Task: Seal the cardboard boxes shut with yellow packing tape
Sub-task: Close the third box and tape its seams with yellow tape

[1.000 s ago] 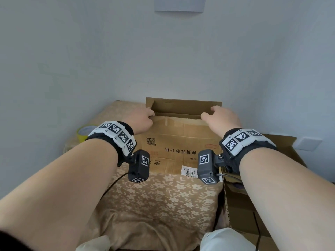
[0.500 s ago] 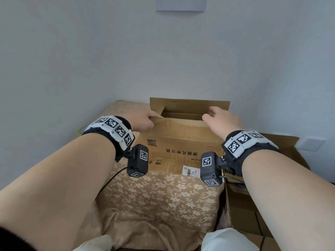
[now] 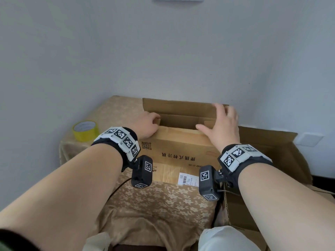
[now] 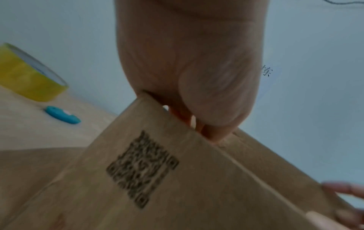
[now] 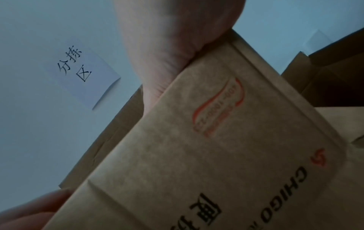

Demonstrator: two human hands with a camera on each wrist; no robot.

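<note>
A brown cardboard box (image 3: 181, 142) with black printing stands on the cloth-covered table, its top flaps partly folded. My left hand (image 3: 149, 123) grips the near flap at its left corner, and in the left wrist view its fingers (image 4: 208, 132) curl over that flap's edge. My right hand (image 3: 220, 120) is spread out, fingertips against the upright far flap (image 3: 177, 106) and thumb on the near flap's right end. The yellow tape roll (image 3: 85, 131) lies on the table's left side, apart from both hands.
A small teal tool (image 4: 63, 115) lies beside the tape roll (image 4: 25, 77). A second, open cardboard box (image 3: 272, 144) stands right of the table. The wall is close behind the box and carries a paper label (image 5: 84, 73).
My right hand has let go of the near flap's edge, opened, and reached up to the far flap. The left hand keeps its grip on the near flap.
</note>
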